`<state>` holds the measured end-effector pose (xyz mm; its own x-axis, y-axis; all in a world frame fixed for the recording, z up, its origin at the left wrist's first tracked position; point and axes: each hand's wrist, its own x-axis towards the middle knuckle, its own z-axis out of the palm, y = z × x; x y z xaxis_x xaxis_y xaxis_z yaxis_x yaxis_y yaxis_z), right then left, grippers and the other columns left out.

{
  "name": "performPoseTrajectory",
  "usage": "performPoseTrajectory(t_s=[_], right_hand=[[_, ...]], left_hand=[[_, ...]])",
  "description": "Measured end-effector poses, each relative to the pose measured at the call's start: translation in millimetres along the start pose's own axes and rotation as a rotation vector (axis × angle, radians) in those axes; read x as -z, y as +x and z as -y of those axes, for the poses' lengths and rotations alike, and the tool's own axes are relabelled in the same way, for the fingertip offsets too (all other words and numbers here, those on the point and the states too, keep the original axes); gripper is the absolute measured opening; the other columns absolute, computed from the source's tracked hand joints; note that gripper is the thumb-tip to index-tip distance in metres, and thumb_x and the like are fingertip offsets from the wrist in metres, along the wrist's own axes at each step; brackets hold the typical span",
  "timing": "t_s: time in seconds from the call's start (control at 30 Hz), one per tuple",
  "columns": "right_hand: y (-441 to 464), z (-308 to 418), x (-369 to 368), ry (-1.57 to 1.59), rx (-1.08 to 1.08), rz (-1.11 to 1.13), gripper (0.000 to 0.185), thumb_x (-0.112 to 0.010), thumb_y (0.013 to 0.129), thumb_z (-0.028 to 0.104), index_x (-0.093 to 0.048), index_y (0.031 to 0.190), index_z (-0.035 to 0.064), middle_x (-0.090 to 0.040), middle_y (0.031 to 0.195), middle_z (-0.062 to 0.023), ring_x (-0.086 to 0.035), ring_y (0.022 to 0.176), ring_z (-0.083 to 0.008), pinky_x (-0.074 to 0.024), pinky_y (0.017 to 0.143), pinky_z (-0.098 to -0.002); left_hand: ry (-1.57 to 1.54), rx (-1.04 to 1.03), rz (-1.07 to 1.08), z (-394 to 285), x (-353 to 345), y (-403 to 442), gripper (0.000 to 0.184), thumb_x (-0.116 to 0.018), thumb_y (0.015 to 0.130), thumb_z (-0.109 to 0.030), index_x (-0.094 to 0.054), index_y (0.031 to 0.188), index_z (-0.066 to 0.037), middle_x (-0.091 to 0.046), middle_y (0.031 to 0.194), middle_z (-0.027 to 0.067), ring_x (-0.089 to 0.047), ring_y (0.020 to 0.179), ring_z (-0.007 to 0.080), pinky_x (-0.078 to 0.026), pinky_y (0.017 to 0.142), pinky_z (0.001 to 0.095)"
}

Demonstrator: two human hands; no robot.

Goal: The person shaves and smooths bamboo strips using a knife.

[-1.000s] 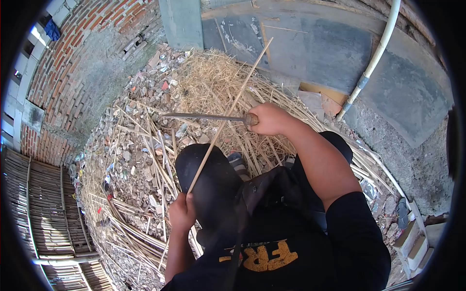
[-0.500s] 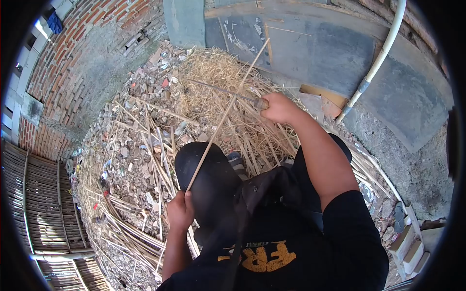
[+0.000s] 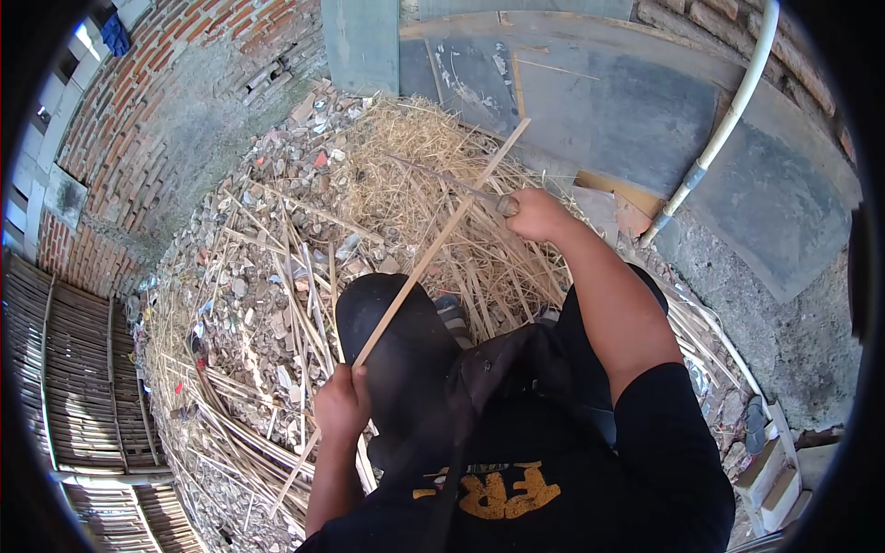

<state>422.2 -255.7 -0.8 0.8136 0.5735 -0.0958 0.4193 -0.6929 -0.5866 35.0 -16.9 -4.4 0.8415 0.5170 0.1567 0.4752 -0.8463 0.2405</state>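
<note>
My left hand (image 3: 342, 403) is closed around a long, pale bamboo strip (image 3: 429, 254) beside my left knee. The strip slants up and away to the right, and a thin length of it shows below my fist. In my right hand (image 3: 539, 216) is the handle of a knife (image 3: 458, 183), its long narrow blade pointing left. The blade crosses the strip near its far part; whether the two touch I cannot tell exactly. A heap of straw-like bamboo shavings (image 3: 406, 143) lies beneath the knife.
Rubble (image 3: 240, 286) covers the ground, with more bamboo strips (image 3: 249, 424) at the left. Grey panels (image 3: 608, 101) and a white pipe (image 3: 724, 134) stand ahead and to the right. A brick wall (image 3: 175, 101) rises at the left, near a bamboo slat panel (image 3: 83, 369).
The strip's far end has come lower and nearer, and its broad face now shows. A length of strip now sticks out below my left hand. The knife sits slightly lower and to the right.
</note>
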Motion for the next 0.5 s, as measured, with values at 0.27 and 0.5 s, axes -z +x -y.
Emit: performPoseTrajectory(t_s=[0.27,0.5], right_hand=[[-49.9,59.5,0.3,-0.258,0.259,0.159,0.031,-0.068,0.079,0.022,-0.075,0.107,0.0097,-0.073,0.099,-0.02,-0.071,0.098,-0.0385,-0.0564,0.086,-0.0498],[6.2,-8.6,0.2,-0.02,-0.013,-0.065,0.037,-0.068,0.078,0.022,-0.075,0.111,0.0067,-0.074,0.104,-0.0222,-0.071,0.098,-0.0393,-0.0565,0.087,-0.0478]], left_hand=[[-0.067,-0.04,0.055,1.5,-1.8,5.7,0.037,-0.055,0.107,-0.034,-0.055,0.085,-0.004,-0.064,0.067,0.024,-0.064,0.064,0.0488,-0.048,0.059,0.0589],[-0.064,-0.008,0.02,3.8,-0.6,2.7,0.036,-0.054,0.107,-0.034,-0.054,0.086,-0.005,-0.063,0.067,0.0247,-0.063,0.063,0.05,-0.047,0.058,0.0598]])
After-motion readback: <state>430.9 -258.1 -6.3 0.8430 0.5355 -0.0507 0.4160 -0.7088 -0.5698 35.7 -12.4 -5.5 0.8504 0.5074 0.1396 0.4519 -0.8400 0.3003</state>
